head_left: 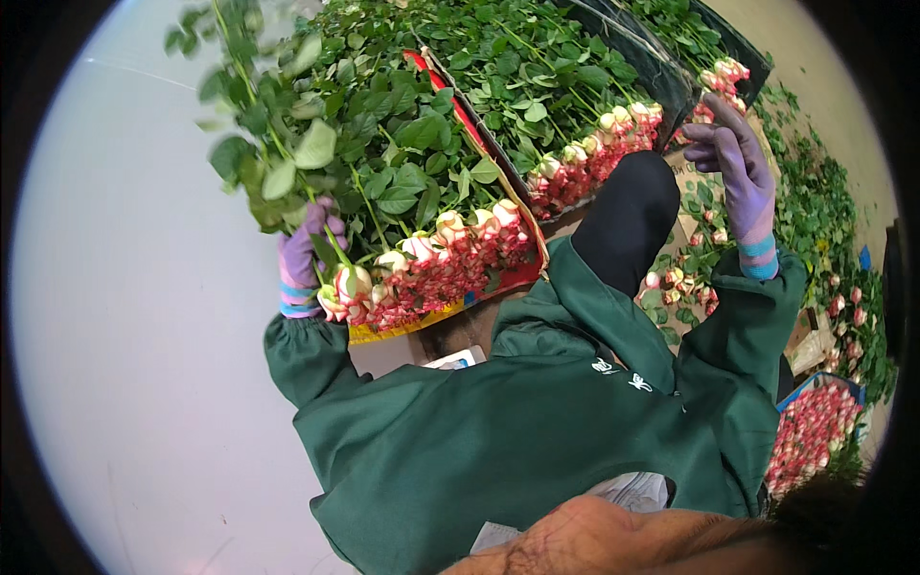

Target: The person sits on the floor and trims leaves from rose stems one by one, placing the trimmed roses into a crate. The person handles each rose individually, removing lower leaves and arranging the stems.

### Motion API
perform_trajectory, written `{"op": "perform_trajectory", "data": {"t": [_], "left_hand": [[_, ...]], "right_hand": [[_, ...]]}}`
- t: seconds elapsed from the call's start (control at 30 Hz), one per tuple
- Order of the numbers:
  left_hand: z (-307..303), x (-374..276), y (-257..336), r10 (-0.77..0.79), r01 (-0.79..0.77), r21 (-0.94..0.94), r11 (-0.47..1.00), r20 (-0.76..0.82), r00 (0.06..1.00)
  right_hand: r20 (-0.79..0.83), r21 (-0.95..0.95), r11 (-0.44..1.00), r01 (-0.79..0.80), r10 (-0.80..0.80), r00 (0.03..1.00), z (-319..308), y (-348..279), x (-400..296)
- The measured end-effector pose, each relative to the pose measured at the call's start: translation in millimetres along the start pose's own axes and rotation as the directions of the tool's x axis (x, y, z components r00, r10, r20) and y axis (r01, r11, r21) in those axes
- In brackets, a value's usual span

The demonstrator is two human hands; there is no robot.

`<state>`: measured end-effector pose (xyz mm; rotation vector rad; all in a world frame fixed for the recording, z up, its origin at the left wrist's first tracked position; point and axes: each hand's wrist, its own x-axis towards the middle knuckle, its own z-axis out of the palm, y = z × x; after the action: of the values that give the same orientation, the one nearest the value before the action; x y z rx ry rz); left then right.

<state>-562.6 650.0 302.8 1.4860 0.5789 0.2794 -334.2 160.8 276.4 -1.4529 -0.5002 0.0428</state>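
Observation:
My left hand, in a purple knit glove with a striped cuff, holds a long rose stem with leaves. The stem slants up to the far left, and its pink-edged cream bloom hangs low beside the other blooms. That bloom is at the left end of a cardboard box with red and yellow edges, packed with roses. My right hand, in a matching glove, is raised with fingers apart and nothing held. It is near the pink blooms of a further bunch, beyond my bent knee.
A second stack of roses lies against a black container wall. Loose roses lie on cardboard below my right arm. Cut leaves cover the floor at right, near a box of packed blooms. A pale wall or panel fills the left.

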Motion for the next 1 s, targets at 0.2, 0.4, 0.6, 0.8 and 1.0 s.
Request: {"op": "perform_trajectory", "data": {"t": [0.2,0.4,0.6,0.8,1.0], "left_hand": [[-137.9,50.5,-154.6,0.199,-0.259,0.36,0.896,0.193,0.961],[-82.0,62.4,-131.3,-0.297,0.313,0.109,0.943,-0.144,0.944],[101.3,32.8,-8.0,0.578,0.385,0.913,-0.138,-0.241,0.779],[313.5,65.8,24.0,0.662,-0.677,0.654,-0.337,0.676,0.324],[432.5,54.9,-17.4,0.506,-0.905,0.351,-0.242,0.841,0.191]], "right_hand": [[-0.04,0.052,0.986,-0.157,0.16,0.986,-33.5,40.9,-3.4],[-0.238,0.197,0.825,-0.529,0.564,0.791,-166.3,175.7,-46.4],[-0.663,0.423,0.69,-0.587,0.677,0.319,-372.3,246.6,-120.1],[-0.66,0.723,0.611,-0.321,0.748,-0.062,-471.0,302.3,-216.5],[-0.68,0.529,0.481,-0.699,0.733,-0.01,-439.4,358.7,-215.5]]}}
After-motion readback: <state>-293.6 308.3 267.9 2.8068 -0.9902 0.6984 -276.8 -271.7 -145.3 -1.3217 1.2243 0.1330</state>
